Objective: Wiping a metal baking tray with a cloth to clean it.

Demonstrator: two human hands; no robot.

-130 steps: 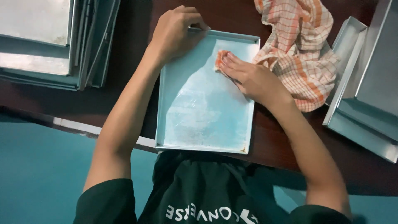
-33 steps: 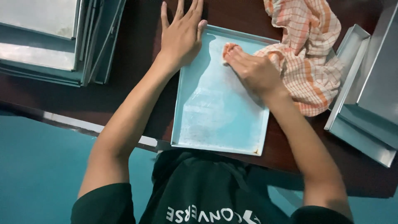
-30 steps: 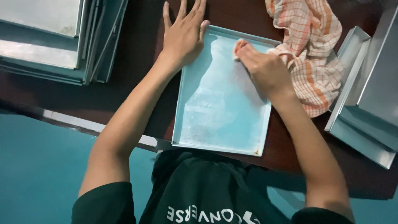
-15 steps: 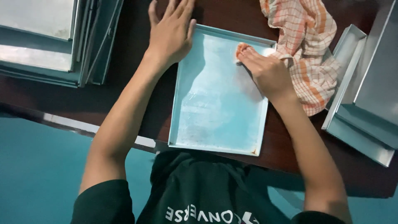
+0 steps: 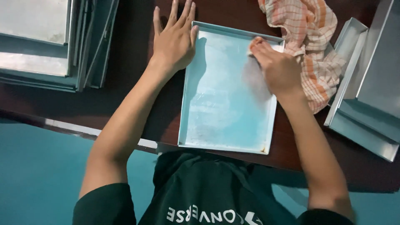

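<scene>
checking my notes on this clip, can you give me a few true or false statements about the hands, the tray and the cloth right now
1. The left hand lies flat with fingers spread by the tray's left edge. True.
2. The right hand is pressed inside the tray near its far right corner. True.
3. The checked cloth is plain blue. False: it is orange and white checked.
4. The tray stands on the floor. False: it rests on the dark wooden table.
5. More metal trays are stacked at the left. True.
</scene>
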